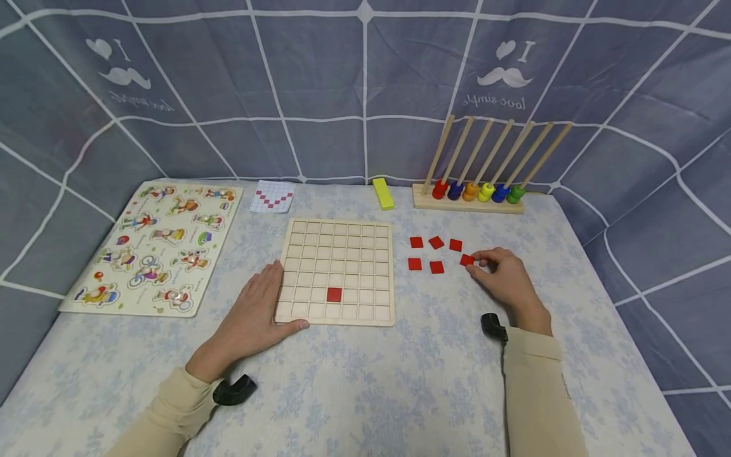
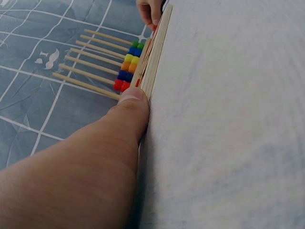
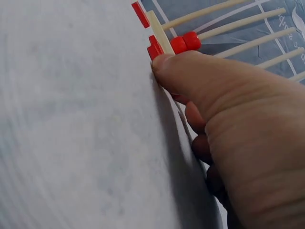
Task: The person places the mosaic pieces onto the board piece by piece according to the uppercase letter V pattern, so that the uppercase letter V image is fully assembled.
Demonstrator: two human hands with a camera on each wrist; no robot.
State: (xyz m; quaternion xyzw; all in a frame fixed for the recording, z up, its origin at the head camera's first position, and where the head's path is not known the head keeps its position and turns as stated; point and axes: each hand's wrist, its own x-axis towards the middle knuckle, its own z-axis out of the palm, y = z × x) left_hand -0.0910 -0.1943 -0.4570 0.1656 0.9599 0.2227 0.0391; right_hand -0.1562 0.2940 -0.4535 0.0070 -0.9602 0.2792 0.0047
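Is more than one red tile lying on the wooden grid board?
No, the wooden grid board carries a single red tile, in the second row from its near edge.

In the left wrist view, the left thumb (image 2: 133, 98) covers one end of the board (image 2: 158, 52) and hides the other left fingers (image 1: 265, 279); beyond them, the top edge cuts into the right fingers (image 2: 155, 13). These partly cover the red tile (image 1: 466, 260) they pinch. Left of the left fingers, the puzzle's (image 1: 183, 246) small words are unreadable. Behind the fingers, both sleeves (image 1: 542, 400) leave the head view.
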